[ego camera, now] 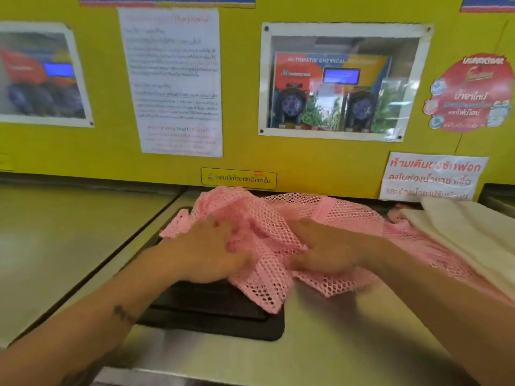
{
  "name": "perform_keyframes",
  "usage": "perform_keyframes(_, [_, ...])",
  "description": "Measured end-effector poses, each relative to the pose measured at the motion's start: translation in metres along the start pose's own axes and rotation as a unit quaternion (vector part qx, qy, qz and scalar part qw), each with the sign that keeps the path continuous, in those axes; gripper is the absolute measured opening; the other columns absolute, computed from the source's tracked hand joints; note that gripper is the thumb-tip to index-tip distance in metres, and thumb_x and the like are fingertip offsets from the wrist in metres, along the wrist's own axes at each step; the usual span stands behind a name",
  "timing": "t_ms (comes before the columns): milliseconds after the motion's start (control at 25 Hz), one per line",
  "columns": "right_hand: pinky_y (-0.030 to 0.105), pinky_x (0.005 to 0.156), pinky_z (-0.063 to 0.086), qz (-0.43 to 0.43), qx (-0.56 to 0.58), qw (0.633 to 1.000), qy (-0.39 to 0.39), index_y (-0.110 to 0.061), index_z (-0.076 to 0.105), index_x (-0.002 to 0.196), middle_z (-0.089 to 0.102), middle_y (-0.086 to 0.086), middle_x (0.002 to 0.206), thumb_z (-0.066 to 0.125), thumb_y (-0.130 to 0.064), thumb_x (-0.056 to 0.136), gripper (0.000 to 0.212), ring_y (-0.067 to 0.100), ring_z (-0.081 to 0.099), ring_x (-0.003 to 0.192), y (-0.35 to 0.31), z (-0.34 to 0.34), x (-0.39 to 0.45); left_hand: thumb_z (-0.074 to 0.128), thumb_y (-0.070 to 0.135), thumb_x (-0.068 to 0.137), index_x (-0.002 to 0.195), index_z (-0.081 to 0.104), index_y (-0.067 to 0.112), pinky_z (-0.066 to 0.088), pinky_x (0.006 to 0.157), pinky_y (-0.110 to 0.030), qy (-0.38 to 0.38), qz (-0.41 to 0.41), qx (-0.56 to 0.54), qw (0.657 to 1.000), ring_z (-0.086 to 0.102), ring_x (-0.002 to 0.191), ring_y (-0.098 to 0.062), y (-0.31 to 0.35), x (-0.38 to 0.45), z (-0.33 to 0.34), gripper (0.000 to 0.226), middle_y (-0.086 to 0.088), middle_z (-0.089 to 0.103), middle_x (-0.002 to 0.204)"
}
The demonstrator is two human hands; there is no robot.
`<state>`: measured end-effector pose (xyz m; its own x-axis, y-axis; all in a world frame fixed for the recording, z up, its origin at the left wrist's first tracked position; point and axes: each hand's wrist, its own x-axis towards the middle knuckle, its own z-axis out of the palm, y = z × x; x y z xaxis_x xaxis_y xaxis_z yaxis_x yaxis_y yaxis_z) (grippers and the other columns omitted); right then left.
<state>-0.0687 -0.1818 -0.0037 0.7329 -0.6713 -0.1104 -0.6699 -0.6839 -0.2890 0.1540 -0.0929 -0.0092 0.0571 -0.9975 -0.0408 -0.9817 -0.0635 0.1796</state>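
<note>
Pink mesh bag (281, 215), crumpled on the steel worktop (348, 338) against the yellow wall. Its left part lies over the black hatch (223, 319) and its right end under a cream cloth (471, 232). Risk, as I judge it: a pull may drag that cloth along, or snag the open weave on the hatch edge. My left hand (206, 254) and right hand (334, 249) have their fingers curled into bunched mesh, gripping it.

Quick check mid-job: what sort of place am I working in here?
Likely a self-service laundry: a pink mesh bag lies on a steel machine top with a black lid, below a panel reading Automatic Chemical.
</note>
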Motion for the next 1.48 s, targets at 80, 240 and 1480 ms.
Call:
perform_keyframes(80, [0.027,0.11,0.02,0.004,0.021,0.999,0.027,-0.036,0.009,0.153,0.019,-0.013,0.158,0.066,-0.028,0.088,0.087,0.015,0.022,0.144,0.003,-0.012,0.003,0.04,0.072,0.077,0.151,0.006,0.046,0.017,0.119,-0.051,-0.08,0.034,0.048,0.995,0.012,0.149,-0.028,-0.021,0.006,0.0,0.085,0.002,0.006,0.164])
perform_keyframes(240, [0.03,0.108,0.029,0.094,-0.069,0.992,0.051,-0.032,0.009,0.153,0.018,-0.004,0.16,0.064,-0.008,0.078,0.096,0.022,0.028,0.143,0.027,-0.032,-0.003,0.054,0.016,0.079,0.117,0.057,0.058,0.043,0.101,-0.032,-0.03,0.055,-0.012,0.998,0.054,0.117,-0.011,-0.089,-0.002,-0.034,0.057,0.002,0.053,0.143])
perform_keyframes(1480, [0.03,0.072,0.051,-0.111,0.425,0.896,-0.066,-0.014,0.066,0.12,0.074,0.011,0.095,0.067,-0.031,0.087,0.037,0.02,0.066,0.079,-0.032,-0.031,-0.053,0.06,0.032,0.09,0.102,0.075,0.031,0.048,0.083,-0.019,-0.23,0.222,-0.165,0.933,0.068,0.087,-0.002,-0.035,-0.072,-0.087,0.019,0.013,0.076,0.087])
